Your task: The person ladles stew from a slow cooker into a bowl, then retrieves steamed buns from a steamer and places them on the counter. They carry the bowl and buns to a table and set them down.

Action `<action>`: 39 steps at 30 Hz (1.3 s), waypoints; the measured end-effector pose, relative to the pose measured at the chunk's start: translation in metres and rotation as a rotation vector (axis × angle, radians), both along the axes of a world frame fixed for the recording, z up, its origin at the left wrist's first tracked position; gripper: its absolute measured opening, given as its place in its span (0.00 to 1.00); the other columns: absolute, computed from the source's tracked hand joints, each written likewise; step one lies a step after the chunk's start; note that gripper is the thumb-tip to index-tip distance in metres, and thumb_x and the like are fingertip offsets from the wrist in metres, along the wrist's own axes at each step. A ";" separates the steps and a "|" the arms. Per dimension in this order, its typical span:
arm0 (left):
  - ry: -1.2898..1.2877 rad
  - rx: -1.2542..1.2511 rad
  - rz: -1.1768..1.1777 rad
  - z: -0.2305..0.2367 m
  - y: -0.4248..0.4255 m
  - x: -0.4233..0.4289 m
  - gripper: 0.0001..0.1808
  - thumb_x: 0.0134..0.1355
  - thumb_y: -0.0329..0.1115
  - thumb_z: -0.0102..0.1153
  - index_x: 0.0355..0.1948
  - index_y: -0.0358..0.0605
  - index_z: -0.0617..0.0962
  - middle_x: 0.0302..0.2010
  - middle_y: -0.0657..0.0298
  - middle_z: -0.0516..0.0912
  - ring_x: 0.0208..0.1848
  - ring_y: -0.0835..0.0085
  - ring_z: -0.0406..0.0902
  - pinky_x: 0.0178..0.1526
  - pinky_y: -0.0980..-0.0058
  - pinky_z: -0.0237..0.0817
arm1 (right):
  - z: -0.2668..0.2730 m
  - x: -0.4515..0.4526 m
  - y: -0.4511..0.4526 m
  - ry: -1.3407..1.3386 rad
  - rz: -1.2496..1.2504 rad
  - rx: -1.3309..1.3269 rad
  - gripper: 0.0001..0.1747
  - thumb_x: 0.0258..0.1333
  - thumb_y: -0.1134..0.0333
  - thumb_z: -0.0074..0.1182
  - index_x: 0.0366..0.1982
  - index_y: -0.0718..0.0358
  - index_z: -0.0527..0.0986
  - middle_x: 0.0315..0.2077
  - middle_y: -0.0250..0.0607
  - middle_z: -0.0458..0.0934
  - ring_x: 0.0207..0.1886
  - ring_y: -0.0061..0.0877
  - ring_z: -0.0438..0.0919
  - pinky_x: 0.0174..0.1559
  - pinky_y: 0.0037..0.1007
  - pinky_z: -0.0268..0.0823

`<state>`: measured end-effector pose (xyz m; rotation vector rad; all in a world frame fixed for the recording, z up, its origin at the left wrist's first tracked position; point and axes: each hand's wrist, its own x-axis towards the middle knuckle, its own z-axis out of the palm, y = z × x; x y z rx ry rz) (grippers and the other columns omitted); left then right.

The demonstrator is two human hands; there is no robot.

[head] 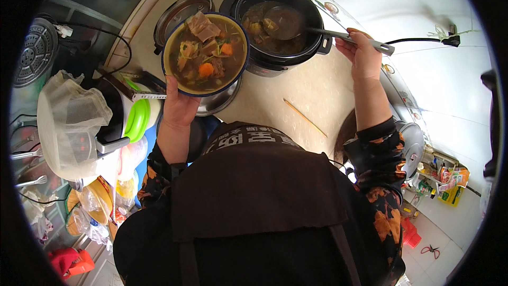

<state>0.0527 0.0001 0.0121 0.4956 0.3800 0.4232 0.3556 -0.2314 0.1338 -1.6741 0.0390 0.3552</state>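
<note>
My left hand grips the near rim of a blue-edged, yellowish bowl. Broth fills it, with chunks of meat, carrot pieces and green shreds on top. To its right stands a black electric pressure cooker without its lid, holding more broth and some solid pieces. My right hand is closed around the grey handle of a ladle. The ladle's round bowl sits in the cooker's broth.
Behind the bowl lies the cooker lid; a steel dish is partly hidden under the bowl. One thin wooden stick rests on the counter. A mesh-covered container stands at left, and a black cable crosses the tiled wall at right.
</note>
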 end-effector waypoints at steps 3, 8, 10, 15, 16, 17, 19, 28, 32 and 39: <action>0.001 0.013 0.000 -0.002 0.000 0.000 0.41 0.61 0.63 0.53 0.69 0.56 0.61 0.69 0.64 0.64 0.70 0.64 0.60 0.69 0.58 0.56 | -0.001 0.008 -0.007 0.081 -0.009 0.056 0.14 0.59 0.72 0.47 0.43 0.77 0.73 0.34 0.51 0.79 0.33 0.34 0.83 0.40 0.31 0.80; 0.000 0.000 -0.005 -0.003 0.003 -0.001 0.40 0.61 0.62 0.53 0.69 0.55 0.61 0.68 0.64 0.65 0.70 0.64 0.60 0.69 0.59 0.56 | -0.001 0.005 -0.012 0.137 -0.007 0.062 0.15 0.60 0.71 0.46 0.43 0.77 0.72 0.35 0.52 0.78 0.35 0.35 0.83 0.42 0.33 0.79; 0.002 -0.025 0.011 -0.004 0.003 -0.002 0.41 0.61 0.60 0.56 0.69 0.53 0.61 0.68 0.64 0.66 0.69 0.65 0.62 0.69 0.59 0.56 | 0.006 0.001 -0.011 0.118 0.005 0.061 0.16 0.60 0.70 0.46 0.43 0.77 0.73 0.36 0.52 0.78 0.36 0.35 0.83 0.43 0.33 0.79; -0.038 -0.057 0.003 -0.009 0.004 -0.003 0.38 0.64 0.57 0.55 0.69 0.52 0.62 0.67 0.64 0.67 0.68 0.66 0.64 0.68 0.60 0.57 | 0.043 -0.006 -0.005 0.046 0.045 0.059 0.16 0.60 0.70 0.47 0.44 0.77 0.73 0.36 0.52 0.78 0.36 0.36 0.83 0.44 0.34 0.79; -0.040 -0.060 0.000 -0.011 0.003 -0.002 0.37 0.64 0.57 0.54 0.68 0.51 0.62 0.67 0.64 0.67 0.67 0.66 0.65 0.67 0.61 0.57 | 0.054 -0.008 -0.004 0.026 0.046 0.058 0.16 0.60 0.70 0.46 0.44 0.77 0.73 0.36 0.52 0.78 0.37 0.37 0.83 0.45 0.35 0.79; -0.042 -0.063 -0.004 -0.011 0.003 -0.001 0.36 0.65 0.56 0.54 0.68 0.51 0.62 0.66 0.64 0.68 0.67 0.66 0.65 0.67 0.61 0.58 | 0.065 -0.009 -0.003 0.006 0.047 0.057 0.16 0.60 0.70 0.46 0.44 0.77 0.73 0.36 0.53 0.78 0.37 0.37 0.83 0.45 0.35 0.79; -0.099 -0.108 -0.046 -0.013 0.004 0.001 0.33 0.66 0.55 0.53 0.67 0.51 0.64 0.64 0.65 0.70 0.66 0.68 0.66 0.66 0.64 0.59 | 0.088 -0.011 -0.002 -0.017 0.092 0.073 0.16 0.60 0.71 0.45 0.45 0.78 0.72 0.35 0.53 0.79 0.38 0.37 0.83 0.47 0.36 0.78; -0.105 -0.033 -0.067 0.002 -0.002 0.010 0.35 0.66 0.58 0.51 0.68 0.52 0.63 0.66 0.63 0.68 0.67 0.64 0.65 0.65 0.60 0.62 | 0.127 -0.048 0.025 -0.114 0.251 0.149 0.17 0.62 0.72 0.43 0.47 0.79 0.70 0.36 0.53 0.79 0.40 0.38 0.82 0.50 0.35 0.77; -0.123 -0.015 -0.091 0.009 -0.003 0.012 0.35 0.66 0.57 0.51 0.68 0.51 0.62 0.66 0.62 0.68 0.67 0.65 0.65 0.65 0.59 0.62 | 0.120 -0.070 0.036 -0.165 0.260 0.115 0.17 0.61 0.71 0.45 0.45 0.79 0.72 0.36 0.53 0.79 0.37 0.36 0.83 0.48 0.33 0.76; -0.120 0.006 -0.092 0.015 -0.006 0.011 0.38 0.65 0.58 0.51 0.69 0.51 0.60 0.67 0.61 0.66 0.68 0.64 0.64 0.66 0.59 0.60 | 0.113 -0.107 0.031 -0.397 0.389 0.070 0.14 0.64 0.70 0.47 0.45 0.75 0.73 0.37 0.48 0.79 0.38 0.35 0.83 0.48 0.33 0.75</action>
